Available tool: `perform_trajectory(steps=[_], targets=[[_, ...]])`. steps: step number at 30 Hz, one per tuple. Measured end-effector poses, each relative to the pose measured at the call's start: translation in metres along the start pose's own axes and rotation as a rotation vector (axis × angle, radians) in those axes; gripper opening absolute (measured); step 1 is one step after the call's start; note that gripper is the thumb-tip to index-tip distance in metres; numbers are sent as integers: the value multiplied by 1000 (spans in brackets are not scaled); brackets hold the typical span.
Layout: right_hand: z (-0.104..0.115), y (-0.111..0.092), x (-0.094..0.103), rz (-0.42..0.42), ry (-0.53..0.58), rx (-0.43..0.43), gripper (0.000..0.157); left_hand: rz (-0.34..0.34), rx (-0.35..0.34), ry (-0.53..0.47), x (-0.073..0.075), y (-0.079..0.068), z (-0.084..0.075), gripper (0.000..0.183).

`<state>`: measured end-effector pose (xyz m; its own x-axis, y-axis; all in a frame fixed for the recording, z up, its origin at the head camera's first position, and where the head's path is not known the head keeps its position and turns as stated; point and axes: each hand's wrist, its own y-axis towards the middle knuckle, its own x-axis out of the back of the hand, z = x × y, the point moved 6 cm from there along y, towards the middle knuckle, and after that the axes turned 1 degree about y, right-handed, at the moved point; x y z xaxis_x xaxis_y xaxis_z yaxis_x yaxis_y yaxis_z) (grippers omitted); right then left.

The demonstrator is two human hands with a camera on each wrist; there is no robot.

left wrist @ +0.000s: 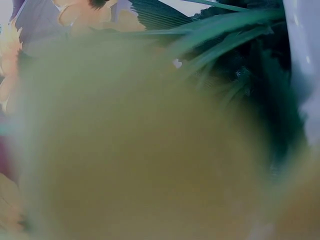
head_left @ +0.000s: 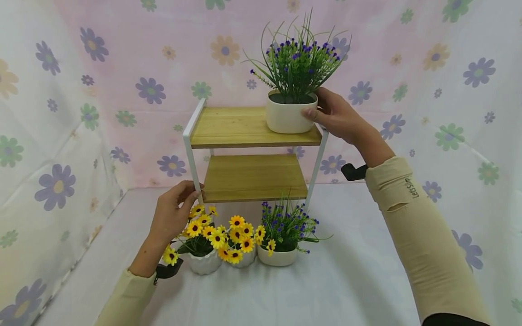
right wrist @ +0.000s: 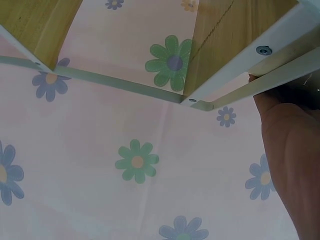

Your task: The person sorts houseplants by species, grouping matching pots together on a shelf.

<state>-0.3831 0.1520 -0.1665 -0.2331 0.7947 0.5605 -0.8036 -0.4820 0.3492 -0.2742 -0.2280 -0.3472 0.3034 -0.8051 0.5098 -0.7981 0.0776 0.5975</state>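
A two-tier shelf [head_left: 253, 176] with wooden boards and a white frame stands in the head view. On its top board, at the right end, sits a white oval pot [head_left: 285, 113] of grass with small purple flowers. My right hand [head_left: 340, 115] grips this pot's right side, thumb in front and fingers behind; the right wrist view shows the hand [right wrist: 292, 145] beside the frame, the pot mostly hidden. With thumb and fingers, my left hand [head_left: 173, 210] pinches the shelf's left front leg. A blurred yellow shape [left wrist: 150, 150] blocks most of the left wrist view.
Before the shelf stand two white pots of yellow flowers, a left one [head_left: 205, 262] and a middle one [head_left: 244, 259]. Right of them is another purple-flowered plant in an oval pot [head_left: 278, 257]. A white cloth [head_left: 253, 299] covers the table; flower-printed curtain [head_left: 122, 54] hangs behind.
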Motion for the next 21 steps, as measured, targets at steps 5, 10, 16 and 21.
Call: perform_trajectory(steps=[5, 10, 16, 21], targets=[[0, 0, 2, -11, -2, 9, 69, -4, -13, 3, 0, 2, -1, 19], [0, -1, 0, -11, -3, -6, 73, -1, -10, 12, 0, 1, -1, 20], [-3, -3, -2, -27, 10, -21, 75, 5, -3, 8, 0, 0, -2, 20], [-5, -3, -2, -42, -1, -35, 78, 6, 9, 9, 0, -1, -1, 19]])
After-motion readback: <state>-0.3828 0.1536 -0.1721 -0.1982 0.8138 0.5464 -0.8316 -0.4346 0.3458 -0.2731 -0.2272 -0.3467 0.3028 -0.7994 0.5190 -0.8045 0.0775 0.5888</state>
